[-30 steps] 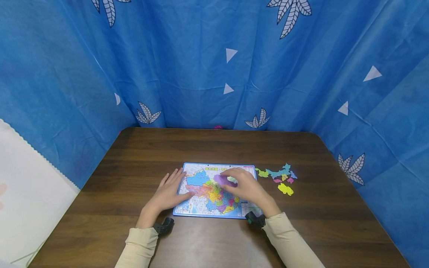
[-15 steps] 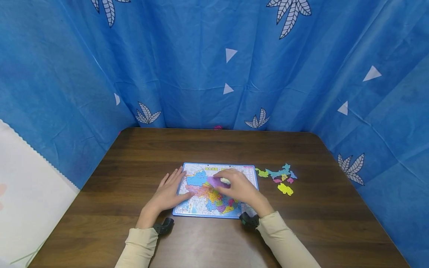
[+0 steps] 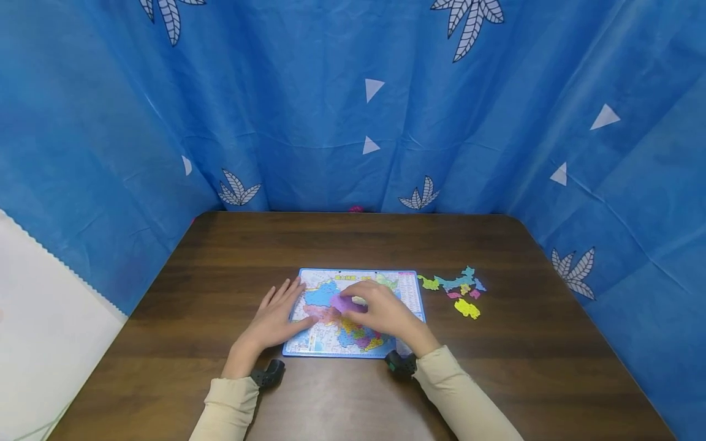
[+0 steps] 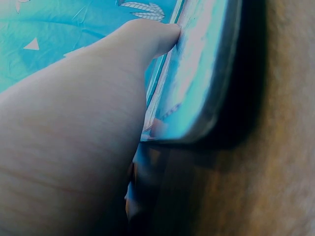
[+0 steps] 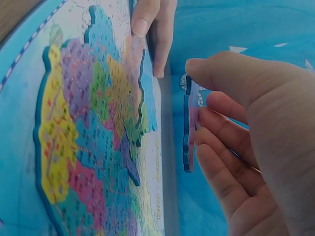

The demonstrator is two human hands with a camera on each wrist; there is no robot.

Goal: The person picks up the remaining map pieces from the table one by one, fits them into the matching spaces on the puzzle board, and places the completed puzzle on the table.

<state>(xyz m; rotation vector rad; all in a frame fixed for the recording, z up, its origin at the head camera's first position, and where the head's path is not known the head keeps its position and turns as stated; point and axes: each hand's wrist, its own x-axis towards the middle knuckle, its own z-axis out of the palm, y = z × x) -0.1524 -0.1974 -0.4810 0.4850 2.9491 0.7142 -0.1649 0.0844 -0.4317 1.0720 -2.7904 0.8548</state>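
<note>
A map puzzle board (image 3: 407, 294) with a blue rim lies on the table, with many coloured pieces fitted on it. My right hand (image 3: 383, 312) is over the board's middle and pinches a purple puzzle piece (image 3: 341, 302) between thumb and fingers. In the right wrist view that puzzle piece (image 5: 189, 140) is held apart from the board's surface, its thin edge showing. My left hand (image 3: 274, 320) rests spread on the board's left side, fingers straight, thumb reaching over the map. Near its thumb are a blue fitted piece (image 3: 320, 295) and a pink-orange one.
Right of the board lie several loose pieces: a green one (image 3: 428, 283), a teal one (image 3: 452, 283), a yellow one (image 3: 467, 308) and small pink ones. A brown wooden table (image 3: 231, 245) carries everything. A blue curtain (image 3: 309, 122) hangs behind it.
My right hand has moved left across the board with the purple puzzle piece, uncovering the board's upper right part. My left hand has stayed in place. The head view has shifted slightly.
</note>
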